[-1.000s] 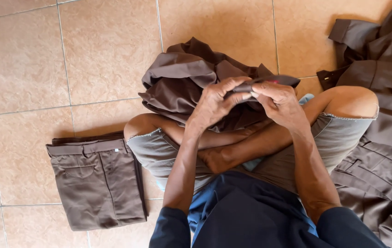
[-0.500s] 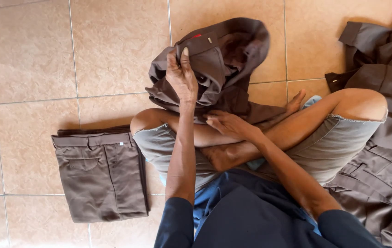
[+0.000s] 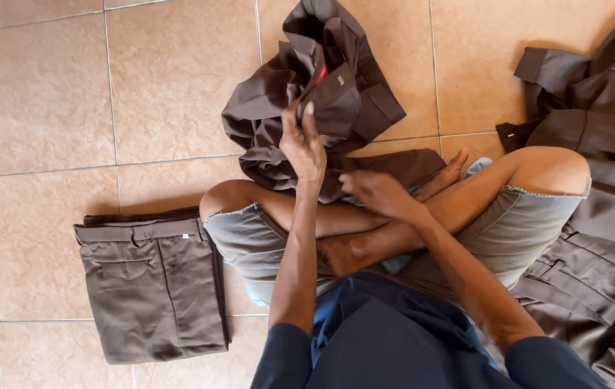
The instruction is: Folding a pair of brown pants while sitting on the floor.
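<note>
Left hand (image 3: 302,144) pinches the crumpled brown garment (image 3: 322,94) (soft, creased cloth); right hand (image 3: 372,193) rests spread on it.

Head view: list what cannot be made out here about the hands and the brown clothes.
- Left hand: its fingertips are buried in the crumpled brown garment, so the exact grip is hidden.
- Right hand: seen from the back; whatever is under the palm is covered.
- Pile of brown clothes: cut off by the right edge.
- Folded trousers: how many lie stacked underneath is hidden by the top pair.
- Small label on the garment: too small to read.
</note>
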